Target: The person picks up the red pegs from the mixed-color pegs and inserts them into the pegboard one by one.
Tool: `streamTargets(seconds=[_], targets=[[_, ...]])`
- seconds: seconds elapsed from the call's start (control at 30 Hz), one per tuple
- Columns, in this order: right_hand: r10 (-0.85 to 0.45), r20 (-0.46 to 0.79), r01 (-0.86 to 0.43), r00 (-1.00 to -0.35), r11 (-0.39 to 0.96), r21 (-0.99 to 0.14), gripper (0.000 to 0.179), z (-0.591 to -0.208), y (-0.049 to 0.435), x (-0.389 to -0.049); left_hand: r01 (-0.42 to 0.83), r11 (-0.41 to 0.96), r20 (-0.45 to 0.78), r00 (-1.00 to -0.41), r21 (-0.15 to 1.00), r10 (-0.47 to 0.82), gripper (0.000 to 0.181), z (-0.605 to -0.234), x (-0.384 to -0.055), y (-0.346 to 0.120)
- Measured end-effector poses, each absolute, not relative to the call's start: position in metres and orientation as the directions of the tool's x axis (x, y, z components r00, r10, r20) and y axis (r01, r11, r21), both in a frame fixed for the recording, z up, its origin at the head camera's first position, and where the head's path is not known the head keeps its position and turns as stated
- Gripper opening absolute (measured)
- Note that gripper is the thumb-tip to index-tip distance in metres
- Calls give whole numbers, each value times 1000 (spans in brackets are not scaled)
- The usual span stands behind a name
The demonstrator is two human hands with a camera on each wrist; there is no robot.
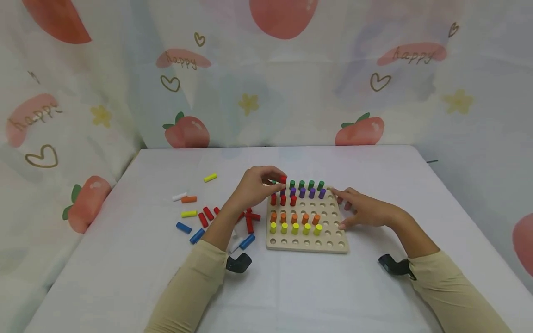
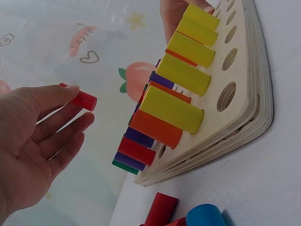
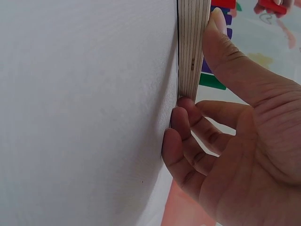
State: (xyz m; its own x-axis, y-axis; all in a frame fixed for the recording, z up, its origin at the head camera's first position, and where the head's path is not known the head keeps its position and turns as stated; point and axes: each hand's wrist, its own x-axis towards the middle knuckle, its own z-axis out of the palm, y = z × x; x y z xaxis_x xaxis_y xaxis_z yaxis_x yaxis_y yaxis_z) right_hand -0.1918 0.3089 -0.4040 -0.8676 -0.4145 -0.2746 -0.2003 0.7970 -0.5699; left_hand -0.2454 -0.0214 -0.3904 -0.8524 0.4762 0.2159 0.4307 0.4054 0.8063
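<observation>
My left hand (image 1: 253, 186) pinches a red peg (image 2: 87, 100) between thumb and fingers, above the back left part of a wooden pegboard (image 1: 306, 249). At the board's right edge, my right hand (image 1: 368, 210) holds it, with the thumb (image 3: 220, 40) on the upper edge and the other fingers curled near the far corner. Rows of upright pegs fill part of the board: green pegs (image 1: 311, 184) at the back, then purple pegs (image 1: 312, 193), three red pegs (image 1: 283, 200), orange pegs (image 1: 305, 218) and yellow pegs (image 1: 295, 228). The left hand partly hides the back rows.
Loose pegs lie left of the board: red pegs (image 1: 203, 219), blue pegs (image 1: 183, 227), yellow pegs (image 1: 189, 213), an orange peg (image 1: 189, 199) and a white peg (image 1: 179, 196). My left forearm covers some of them. A patterned curtain (image 1: 291, 92) hangs behind the white table (image 1: 316, 296).
</observation>
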Motion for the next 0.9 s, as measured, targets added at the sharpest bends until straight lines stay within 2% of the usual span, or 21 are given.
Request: streamTargets(seconds=[0.53, 0.9], targets=[[-407, -276, -189, -871, 796, -576, 104, -402, 305, -195, 380, 401, 152, -855, 834, 496, 25, -393, -245, -21], [-401, -286, -183, -870, 803, -567, 105, -407, 311, -193, 419, 370, 178, -826, 829, 535, 26, -402, -247, -15]])
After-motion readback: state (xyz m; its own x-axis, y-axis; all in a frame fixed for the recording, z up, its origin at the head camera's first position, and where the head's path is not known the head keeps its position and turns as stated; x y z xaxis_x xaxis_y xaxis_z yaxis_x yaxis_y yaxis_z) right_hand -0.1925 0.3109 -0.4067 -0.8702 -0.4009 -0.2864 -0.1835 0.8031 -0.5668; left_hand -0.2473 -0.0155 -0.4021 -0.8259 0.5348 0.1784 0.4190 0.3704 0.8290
